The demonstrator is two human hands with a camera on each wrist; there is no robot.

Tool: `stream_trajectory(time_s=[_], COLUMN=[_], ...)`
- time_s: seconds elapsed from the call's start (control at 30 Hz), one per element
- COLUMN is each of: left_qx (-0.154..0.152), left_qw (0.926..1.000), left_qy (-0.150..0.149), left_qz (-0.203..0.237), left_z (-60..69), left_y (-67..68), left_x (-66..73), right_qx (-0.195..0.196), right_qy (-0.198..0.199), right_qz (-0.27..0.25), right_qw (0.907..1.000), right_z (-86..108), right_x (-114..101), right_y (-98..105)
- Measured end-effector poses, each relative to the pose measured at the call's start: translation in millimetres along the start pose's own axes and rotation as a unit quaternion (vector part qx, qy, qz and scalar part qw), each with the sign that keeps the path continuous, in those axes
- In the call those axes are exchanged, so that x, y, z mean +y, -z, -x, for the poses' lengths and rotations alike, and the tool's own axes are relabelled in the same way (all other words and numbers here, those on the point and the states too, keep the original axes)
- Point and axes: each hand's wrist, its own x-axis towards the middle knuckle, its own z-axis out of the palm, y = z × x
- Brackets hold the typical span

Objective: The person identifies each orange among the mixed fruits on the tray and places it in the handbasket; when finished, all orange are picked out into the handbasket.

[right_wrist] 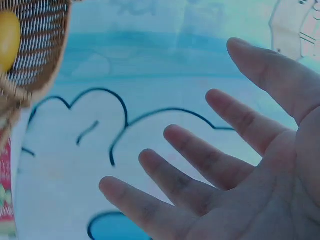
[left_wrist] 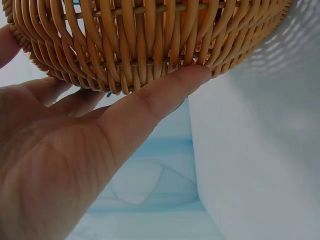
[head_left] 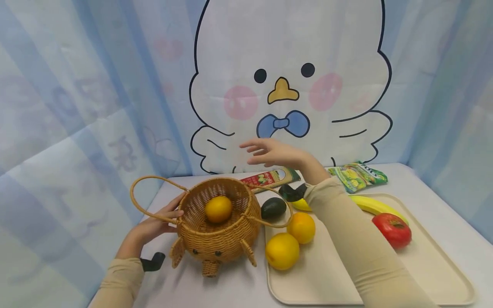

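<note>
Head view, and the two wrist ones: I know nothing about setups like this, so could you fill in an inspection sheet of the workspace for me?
Surface: white table, bearing a beige tray.
Job's things: upright wicker basket with an animal face, a yellow-orange fruit inside; avocado beside it; on the tray, an orange, a yellow citrus fruit, a red apple and a banana.
Clutter: red-and-green packet behind the basket; green packet beyond the tray.
Grippers: bare hands; left hand touches the basket's side; right hand is in the air, holding nothing.
Cables: nothing seen.
Surroundings: pale-blue backdrop printed with a white cartoon bird.
</note>
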Motion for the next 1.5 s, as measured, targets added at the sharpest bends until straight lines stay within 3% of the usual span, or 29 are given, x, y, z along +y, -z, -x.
stream_trajectory(time_s=[0.23,0.57,0.97,1.23,1.5], left_qx=[-0.003,-0.008,-0.011,-0.006,-0.009], left_qw=[1.0,0.9999,0.9999,1.0,1.0], left_qy=[-0.003,-0.006,-0.005,0.002,0.0], left_qz=[-0.001,0.003,0.001,-0.003,0.0], left_z=[0.2,-0.5,-0.1,2.7,1.1], left_y=[0.5,0.9,0.1,-0.5,-1.6], left_x=[0.5,-0.2,1.0,2.6,1.7], right_qx=[0.029,0.068,0.104,0.116,0.118], right_qy=[-0.027,-0.052,-0.072,-0.1,-0.125], right_qz=[0.014,0.03,0.058,0.069,0.069], right_qw=[0.9991,0.9959,0.9903,0.9858,0.9827], right_z=[39.2,73.3,116.9,153.3,169.3], right_x=[16.6,30.3,32.0,57.1,69.2], right_y=[23.2,44.7,53.5,60.2,62.4])
